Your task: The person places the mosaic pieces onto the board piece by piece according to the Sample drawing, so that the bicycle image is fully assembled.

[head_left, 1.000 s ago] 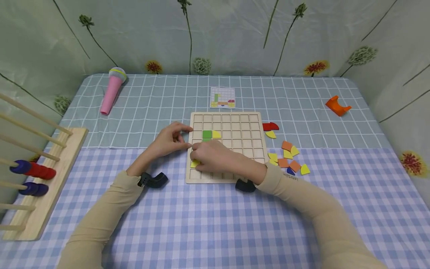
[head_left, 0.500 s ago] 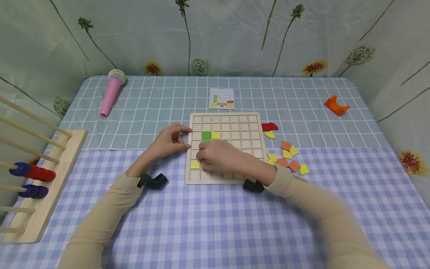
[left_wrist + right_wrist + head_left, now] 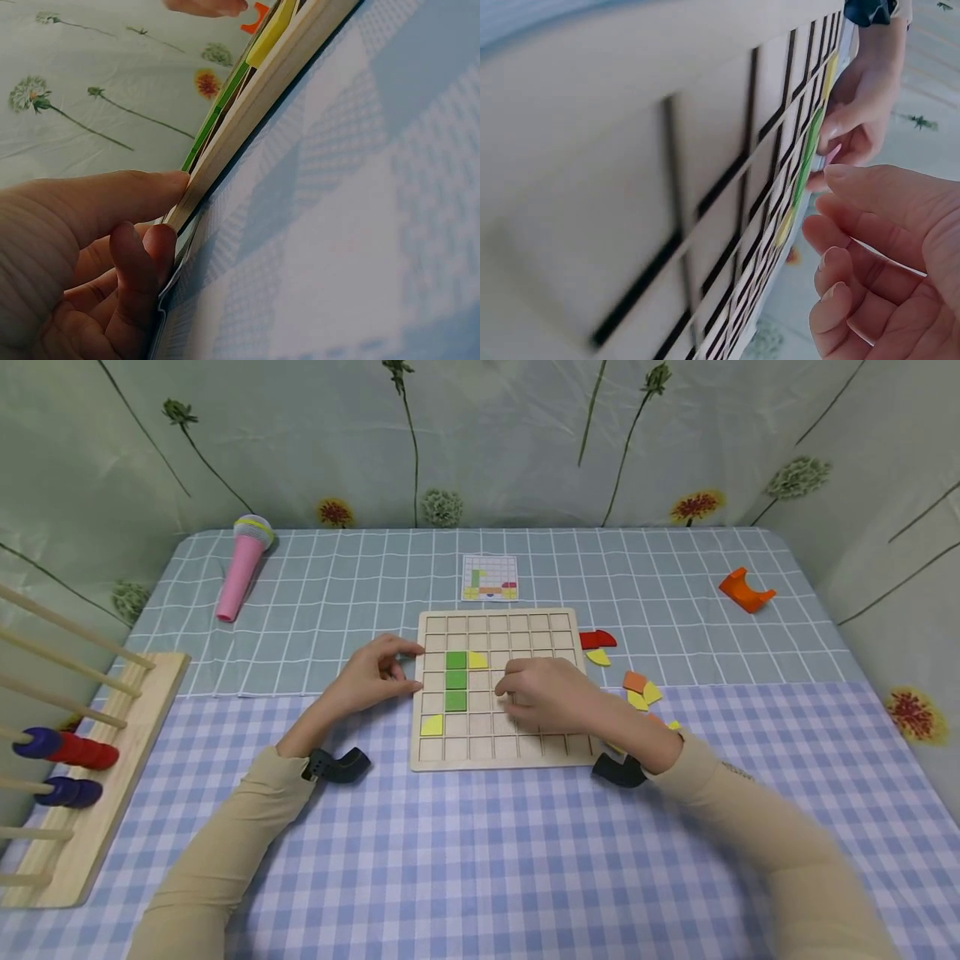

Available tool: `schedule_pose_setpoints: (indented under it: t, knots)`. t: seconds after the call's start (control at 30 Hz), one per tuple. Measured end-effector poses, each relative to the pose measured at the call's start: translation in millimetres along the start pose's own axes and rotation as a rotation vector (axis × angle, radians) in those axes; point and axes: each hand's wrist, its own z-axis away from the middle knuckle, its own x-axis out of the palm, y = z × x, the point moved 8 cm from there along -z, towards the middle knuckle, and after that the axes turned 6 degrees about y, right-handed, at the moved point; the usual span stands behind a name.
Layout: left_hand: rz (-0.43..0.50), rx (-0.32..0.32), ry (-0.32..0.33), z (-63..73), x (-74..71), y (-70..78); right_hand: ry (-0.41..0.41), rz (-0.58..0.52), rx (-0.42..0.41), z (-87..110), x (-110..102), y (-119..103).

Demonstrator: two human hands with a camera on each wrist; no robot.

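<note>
A wooden grid board (image 3: 525,747) lies on the table. Three green squares (image 3: 456,679) form a column on it, with a yellow quarter-round piece (image 3: 477,660) beside the top one and another yellow piece (image 3: 432,725) near the lower left. My left hand (image 3: 371,675) touches the board's left edge with thumb and forefinger set apart; in the left wrist view the thumb (image 3: 150,195) rests against the edge. My right hand (image 3: 547,693) is over the board's middle right, fingers loosely bent, with nothing seen between them in the right wrist view.
A printed pattern card (image 3: 490,578) lies behind the board. Red pieces (image 3: 597,639) and several orange and yellow pieces (image 3: 637,700) lie to its right, some behind my right forearm. A pink microphone (image 3: 243,568), a wooden bead rack (image 3: 112,777) and an orange arch (image 3: 746,591) stand around.
My right hand has moved right, away from the lower left cells, uncovering the yellow piece and the two lower green squares. My left hand stays at the board's edge.
</note>
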Motion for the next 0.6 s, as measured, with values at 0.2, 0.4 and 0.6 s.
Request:
schedule_pose_setpoints:
  t: [0.2, 0.4, 0.6]
  knots:
    - [0.004, 0.003, 0.001, 0.0, -0.4, 0.5, 0.022, -0.009, 0.061, 17.0, -6, 20]
    - [0.005, -0.004, 0.002, -0.3, -0.7, -0.9, 0.057, -0.036, 0.127, 37.0, -14, 43]
    - [0.018, -0.004, 0.003, -0.3, -0.1, -0.2, 0.056, -0.027, 0.208, 53.0, -17, 61]
